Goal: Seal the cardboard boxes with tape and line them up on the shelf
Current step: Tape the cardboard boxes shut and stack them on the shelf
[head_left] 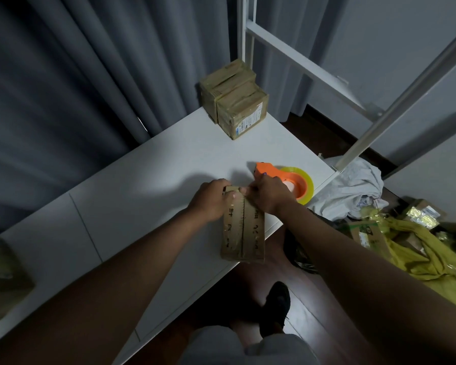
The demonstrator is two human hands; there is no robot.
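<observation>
Cardboard box (244, 233) — lengthwise, pointing away.

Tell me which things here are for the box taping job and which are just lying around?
For the job:
- cardboard box, held at its far end by the left hand and right hand
- orange tape dispenser
- sealed boxes on the white shelf

Just lying about:
- white cloth
- yellow cloth on the floor
- grey curtain

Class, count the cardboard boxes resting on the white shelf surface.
4: one under both hands at the near edge, two side by side at the far corner, and one blurred at the left edge. Others may be hidden.
</observation>
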